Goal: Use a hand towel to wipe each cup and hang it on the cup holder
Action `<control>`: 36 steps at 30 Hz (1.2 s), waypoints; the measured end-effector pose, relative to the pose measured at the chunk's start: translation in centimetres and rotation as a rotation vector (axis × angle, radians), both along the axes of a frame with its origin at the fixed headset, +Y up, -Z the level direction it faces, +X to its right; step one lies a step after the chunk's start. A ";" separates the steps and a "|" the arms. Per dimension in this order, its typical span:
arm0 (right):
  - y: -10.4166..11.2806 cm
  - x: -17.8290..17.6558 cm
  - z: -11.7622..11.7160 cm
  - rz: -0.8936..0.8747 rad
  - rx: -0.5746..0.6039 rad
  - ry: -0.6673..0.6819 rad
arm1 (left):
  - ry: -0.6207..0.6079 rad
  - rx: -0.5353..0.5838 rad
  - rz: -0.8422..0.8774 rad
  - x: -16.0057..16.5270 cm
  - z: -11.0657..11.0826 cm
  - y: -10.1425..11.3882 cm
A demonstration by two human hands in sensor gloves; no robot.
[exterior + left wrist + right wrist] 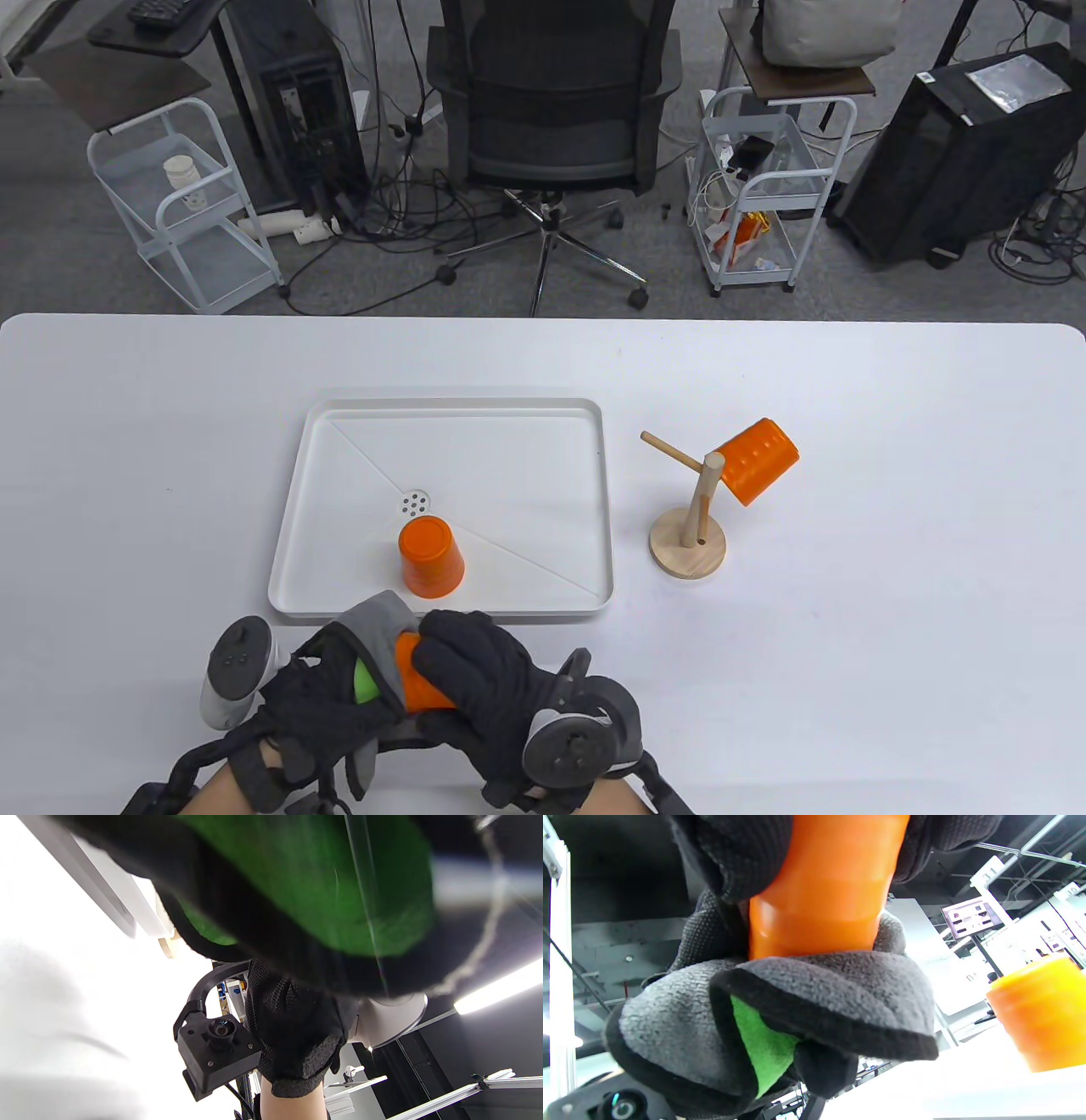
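My right hand grips an orange cup near the table's front edge. My left hand holds a grey-and-green hand towel wrapped over the cup's open end. In the right wrist view the cup sits between my gloved fingers with the towel folded around its end. A second orange cup stands upside down in the white tray. A third orange cup hangs on a peg of the wooden cup holder, whose left peg is bare.
The tray has a small drain near its middle. Beyond the table's far edge stand an office chair, two white trolleys and computer towers on the floor.
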State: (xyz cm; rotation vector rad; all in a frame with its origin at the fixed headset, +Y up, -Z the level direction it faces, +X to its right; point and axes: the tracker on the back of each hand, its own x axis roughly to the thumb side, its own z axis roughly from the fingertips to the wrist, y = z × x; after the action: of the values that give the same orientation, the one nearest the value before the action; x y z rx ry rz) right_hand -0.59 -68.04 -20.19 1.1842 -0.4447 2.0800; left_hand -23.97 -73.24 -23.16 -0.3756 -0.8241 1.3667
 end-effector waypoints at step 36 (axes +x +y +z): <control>16.9 5.3 -8.2 0.427 0.072 -0.522 | 0.097 -0.085 0.096 -1.2 -0.5 0.0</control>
State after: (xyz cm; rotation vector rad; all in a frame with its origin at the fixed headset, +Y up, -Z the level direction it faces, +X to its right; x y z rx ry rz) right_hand 4.66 -51.10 -28.35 0.8079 -0.5419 2.7783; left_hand -25.15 -73.23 -23.66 -0.3367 -0.7134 1.5007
